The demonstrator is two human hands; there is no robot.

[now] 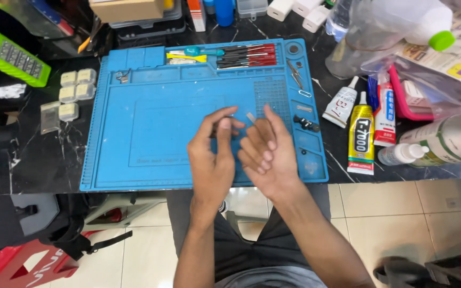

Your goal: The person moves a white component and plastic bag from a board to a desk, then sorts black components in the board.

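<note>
Your two hands meet over the middle of the blue silicone repair mat, just right of its centre. Your left hand is raised with the back toward the camera, thumb and forefinger curled in as if pinching something very small; whether anything sits in that grip is hidden, so I cannot tell if it is closed on a part. Your right hand is palm up and loosely open, fingers half curled. Just above its fingertips shows a small pale strip, near the centre of the frame; it appears to rest at your fingertips, though whether you are pinching it or it lies on the mat is unclear.

You look to be handling that tiny piece between both hands, so I judge this a fine positioning or peeling step. The next move calls for a steady pinch and a slow, small motion, with the strip kept over the mat so it cannot drop off the bench.

Both forearms come up from the bottom of the frame and converge, wrists bent slightly inward. The red-handled screwdrivers in the upper centre and the yellow-labelled glue tube at right lie untouched, well apart from your hands.
</note>
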